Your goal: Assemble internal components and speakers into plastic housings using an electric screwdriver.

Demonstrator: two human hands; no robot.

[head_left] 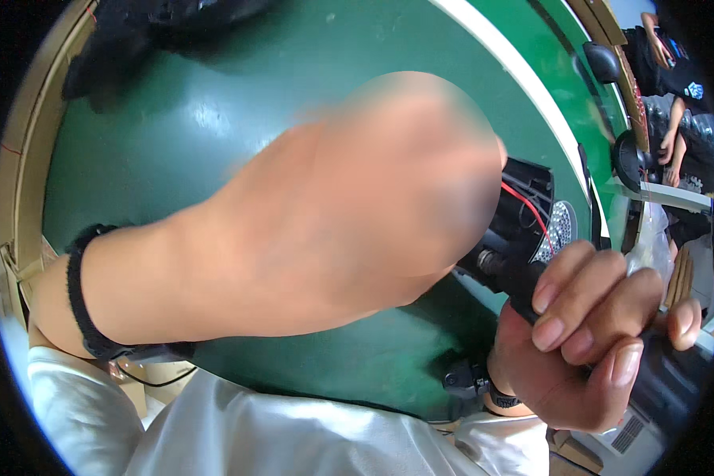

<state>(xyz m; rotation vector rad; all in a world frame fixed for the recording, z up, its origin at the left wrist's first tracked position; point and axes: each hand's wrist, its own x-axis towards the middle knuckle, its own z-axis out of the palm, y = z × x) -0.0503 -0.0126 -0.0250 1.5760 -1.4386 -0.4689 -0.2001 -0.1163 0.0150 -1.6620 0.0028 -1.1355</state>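
Observation:
My left hand [416,182] fills the middle of the view, back turned up and badly blurred. Its fingers are hidden or smeared, so their grip cannot be made out. Just beyond it, partly covered by it, shows a black plastic housing [533,178] with a red wire [531,202] and a silver, dotted round part [562,226]. At the lower right, the fingers of my right hand [583,333] curl round a black cylindrical tool [522,287], perhaps a power screwdriver. A metal collar [488,259] near the tool's front end lies close to the housing.
A green work surface [214,119] with a white edge strip [523,59] lies beneath my hands. Black material [159,40] rests at the far left, near a cardboard edge [36,151]. Other people [678,79] are at the far right, beside dark round objects [628,159].

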